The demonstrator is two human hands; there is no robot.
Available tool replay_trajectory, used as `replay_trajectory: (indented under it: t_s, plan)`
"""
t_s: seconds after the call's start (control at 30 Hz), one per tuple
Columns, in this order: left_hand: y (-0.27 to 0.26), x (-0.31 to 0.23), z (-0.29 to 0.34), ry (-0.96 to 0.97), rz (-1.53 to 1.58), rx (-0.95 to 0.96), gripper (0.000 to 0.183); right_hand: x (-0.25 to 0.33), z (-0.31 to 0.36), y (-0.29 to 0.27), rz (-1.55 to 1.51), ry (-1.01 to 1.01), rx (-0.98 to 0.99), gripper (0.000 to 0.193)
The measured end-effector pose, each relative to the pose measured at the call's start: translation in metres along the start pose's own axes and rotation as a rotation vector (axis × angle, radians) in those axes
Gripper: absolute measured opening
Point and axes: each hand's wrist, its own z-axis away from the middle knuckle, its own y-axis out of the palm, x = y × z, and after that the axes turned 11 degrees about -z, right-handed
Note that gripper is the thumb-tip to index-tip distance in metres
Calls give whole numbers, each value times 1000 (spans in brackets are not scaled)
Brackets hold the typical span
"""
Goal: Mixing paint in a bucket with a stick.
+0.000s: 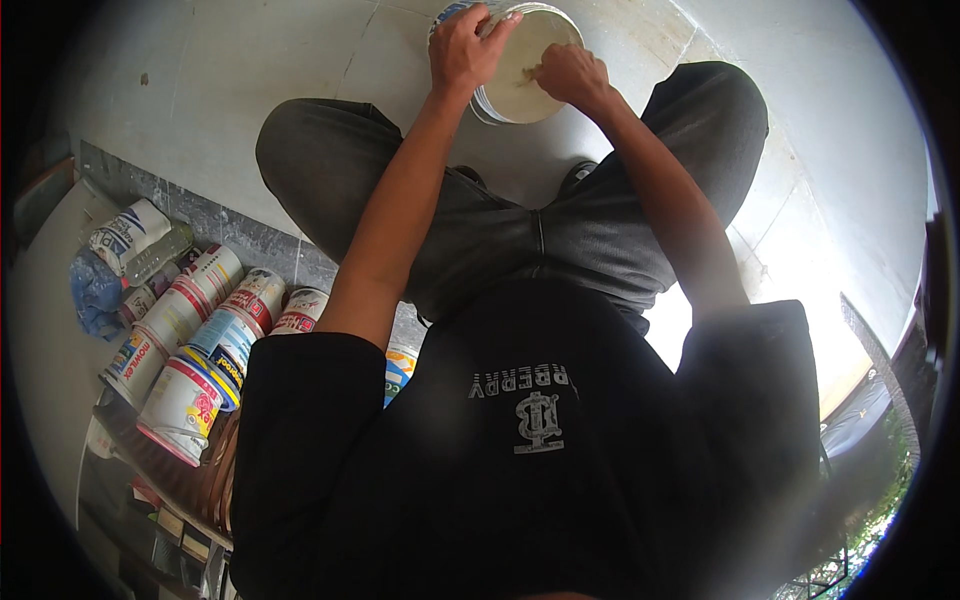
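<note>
Two-handed at a white bucket (515, 102) on pale tiles (250, 60): gripped it rimside with half-closed left hand (463, 50). Had right hand (574, 77) curled over it, couldn't tell around what. Spotted paint cans (182, 400) leftward near grey edging (262, 232).

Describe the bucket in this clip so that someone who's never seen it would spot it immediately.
Start at the pale tiled floor and look along the top edge, just beyond the gap between the dark-trousered knees. The round, whitish bucket shows its open mouth there. Unlike the printed tubs clustered at left, it has the left hand gripping its rim and the right hand over its mouth.
</note>
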Motion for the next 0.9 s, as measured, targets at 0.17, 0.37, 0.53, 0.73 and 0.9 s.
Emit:
replay_trajectory:
  t_s: [0.17, 0.37, 0.53, 0.73, 0.9]
  plan:
    - [-6, 0, 2, -47, 29, 18, 50, 23, 8, -20, 143, 26, 87, 29]
    - [0, -1, 0, 5, 12, -31, 50, 2, -1, -2, -130, -57, 58, 26]
    - [1, 1, 0, -28, 24, -14, 50, 0, 3, -7, -65, -24, 78, 26]
    - [-2, 4, -2, -9, 4, -16, 50, 3, 13, -11, -94, -105, -138, 23]
    - [5, 0, -3, -25, 10, -19, 50, -3, 16, 0, -151, -184, 65, 24]
